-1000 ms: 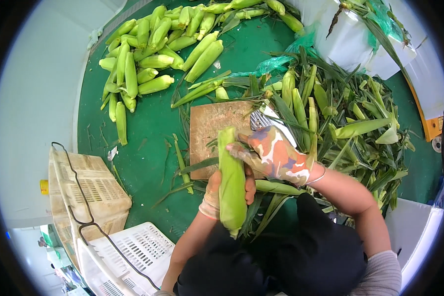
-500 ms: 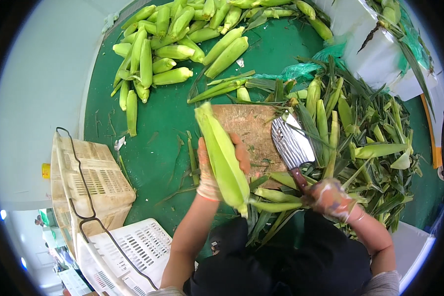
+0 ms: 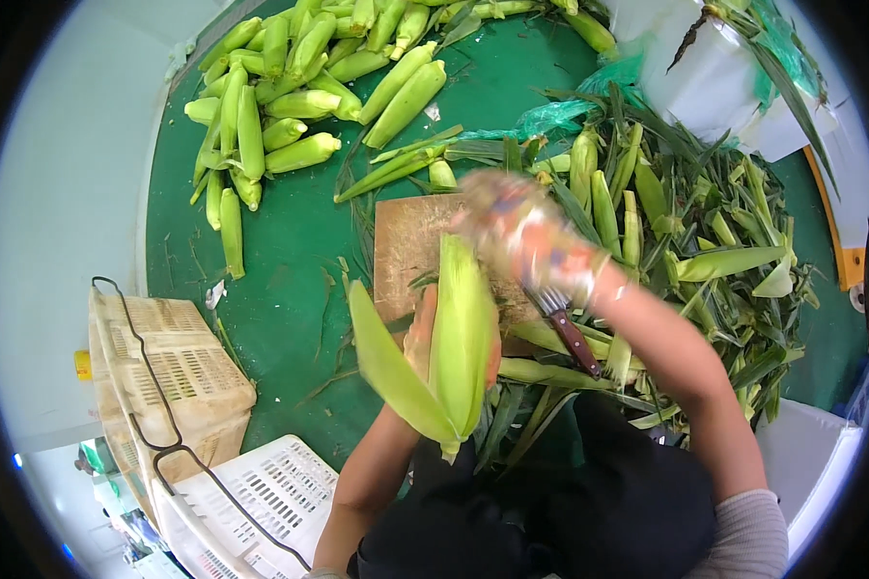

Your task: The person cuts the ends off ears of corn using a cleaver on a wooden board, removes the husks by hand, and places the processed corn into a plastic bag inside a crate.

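An upright ear of corn (image 3: pixel 457 357) is gripped in my left hand (image 3: pixel 417 340), whose fingers wrap behind it. A loosened husk leaf (image 3: pixel 391 367) hangs out to its left. My right hand (image 3: pixel 521 232), in a camouflage-patterned glove, is a motion blur just above and right of the corn's top; its fingers cannot be made out. Behind the corn lies a worn wooden board (image 3: pixel 401 222), with a cleaver (image 3: pixel 574 343) whose blade is largely hidden by my right hand and whose dark wooden handle points toward me.
A pile of corn ears (image 3: pixel 261 125) is at back left on the green table (image 3: pixel 290 299). Husks and leaves (image 3: pixel 724 261) heap up at right. Plastic crates (image 3: pixel 174 376) stand at lower left. A white box (image 3: pixel 690 68) with green plastic is at back right.
A husk leaf has peeled away leftward from the held corn. My right hand, low at the right half a second ago, has risen up and leftward to the corn's top.
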The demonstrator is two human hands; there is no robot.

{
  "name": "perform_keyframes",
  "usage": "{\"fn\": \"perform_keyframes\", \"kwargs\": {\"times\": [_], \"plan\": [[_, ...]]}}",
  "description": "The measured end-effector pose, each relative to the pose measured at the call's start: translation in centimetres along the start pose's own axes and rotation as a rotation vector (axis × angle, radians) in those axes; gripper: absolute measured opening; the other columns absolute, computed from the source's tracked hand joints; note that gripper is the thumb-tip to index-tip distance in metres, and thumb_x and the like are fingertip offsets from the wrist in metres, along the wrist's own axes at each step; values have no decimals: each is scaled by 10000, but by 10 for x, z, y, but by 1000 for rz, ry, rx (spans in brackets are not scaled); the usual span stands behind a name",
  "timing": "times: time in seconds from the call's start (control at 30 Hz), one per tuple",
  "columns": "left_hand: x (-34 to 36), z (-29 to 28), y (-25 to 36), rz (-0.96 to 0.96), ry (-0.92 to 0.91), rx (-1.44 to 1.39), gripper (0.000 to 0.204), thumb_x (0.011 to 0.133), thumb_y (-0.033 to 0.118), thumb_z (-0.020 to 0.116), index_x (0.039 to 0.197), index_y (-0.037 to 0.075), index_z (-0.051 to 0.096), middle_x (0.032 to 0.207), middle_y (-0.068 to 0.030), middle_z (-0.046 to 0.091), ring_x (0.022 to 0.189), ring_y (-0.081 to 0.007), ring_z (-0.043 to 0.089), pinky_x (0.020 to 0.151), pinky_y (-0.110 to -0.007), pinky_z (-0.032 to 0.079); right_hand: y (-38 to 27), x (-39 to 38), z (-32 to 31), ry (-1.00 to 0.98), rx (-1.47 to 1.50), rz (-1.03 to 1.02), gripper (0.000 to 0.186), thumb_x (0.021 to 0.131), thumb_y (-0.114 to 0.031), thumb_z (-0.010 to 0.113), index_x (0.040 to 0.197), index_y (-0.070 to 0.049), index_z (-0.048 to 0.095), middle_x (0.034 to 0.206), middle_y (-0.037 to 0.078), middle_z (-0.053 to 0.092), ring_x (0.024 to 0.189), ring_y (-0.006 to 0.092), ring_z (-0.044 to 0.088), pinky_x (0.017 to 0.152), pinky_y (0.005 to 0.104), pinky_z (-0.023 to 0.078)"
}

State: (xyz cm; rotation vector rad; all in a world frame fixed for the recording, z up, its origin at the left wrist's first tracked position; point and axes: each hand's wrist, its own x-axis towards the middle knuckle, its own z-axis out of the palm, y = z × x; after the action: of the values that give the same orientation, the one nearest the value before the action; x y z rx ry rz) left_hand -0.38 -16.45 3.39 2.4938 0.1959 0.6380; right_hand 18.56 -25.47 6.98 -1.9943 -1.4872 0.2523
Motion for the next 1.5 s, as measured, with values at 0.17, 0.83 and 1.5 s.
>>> {"fn": "perform_keyframes", "kwargs": {"times": [0.17, 0.83, 1.5], "plan": [[10, -24, 5, -884, -492, -1924, 665, 880, 660, 469, 1072, 30, 565, 858, -111, 640, 741, -230, 634, 618, -302, 515, -14, -44, -10, -90, 496, 298, 764, 890, -485, 557, 1387, 44, 318, 1353, 294, 415, 1296, 408, 386, 1047, 445, 363], [-69, -39, -1, -859, -1557, -1498, 693, 829, 336, 676, 1355, -33, 415, 1163, -131, 606, 915, -182, 622, 813, -308, 510, 27, -193, -23, -601, 679, 62, 320, 957, -299, 519, 1000, 0, 624, 940, 204, 645, 873, 289, 616, 785, 390, 517], [453, -114, -254, -523, 1189, -1288, 666, 943, 414, 537, 1425, 4, 330, 1477, -139, 357, 1334, -273, 370, 1148, -419, 242, 282, -97, -8, 242, -534, 909, 649, 940, -379, 477, 1460, -42, 283, 1504, 228, 236, 1351, 461, 230, 1085, 571, 217]]}}
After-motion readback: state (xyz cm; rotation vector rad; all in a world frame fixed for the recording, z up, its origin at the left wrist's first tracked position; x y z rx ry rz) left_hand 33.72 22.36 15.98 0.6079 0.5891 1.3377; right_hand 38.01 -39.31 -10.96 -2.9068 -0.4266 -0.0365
